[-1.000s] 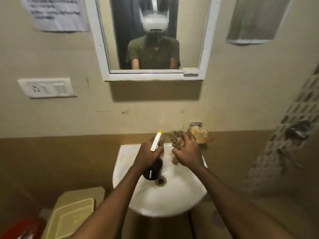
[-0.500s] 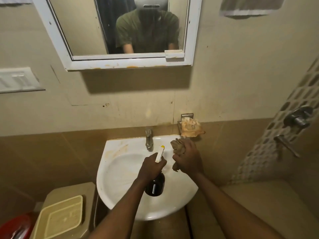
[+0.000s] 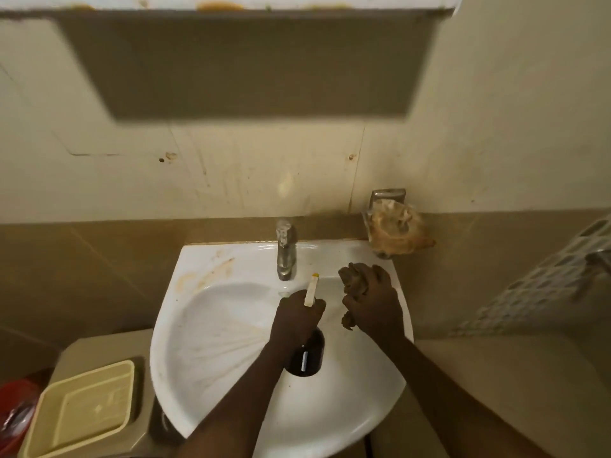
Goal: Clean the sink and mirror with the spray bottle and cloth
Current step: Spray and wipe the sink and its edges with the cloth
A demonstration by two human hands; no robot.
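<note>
A white sink (image 3: 205, 352) with brownish stains on its left rim fills the lower middle. My left hand (image 3: 297, 320) grips a dark spray bottle (image 3: 305, 358) over the basin, its white nozzle with a yellow tip (image 3: 311, 290) pointing toward the back of the sink. My right hand (image 3: 373, 304) holds a crumpled brown cloth (image 3: 353, 280) above the sink's right rim. Only the mirror's stained lower frame edge (image 3: 231, 3) shows at the top.
A metal tap (image 3: 285, 249) stands at the back of the sink. A wall-mounted soap dish holding an orange scrap (image 3: 395, 228) sits at the back right. A cream tray (image 3: 82, 411) rests on a beige surface at the lower left, beside something red (image 3: 15, 401).
The view has tilted down and closer, so the mirror glass has left the frame. Both hands stay over the sink with the bottle and cloth, the tap now uncovered.
</note>
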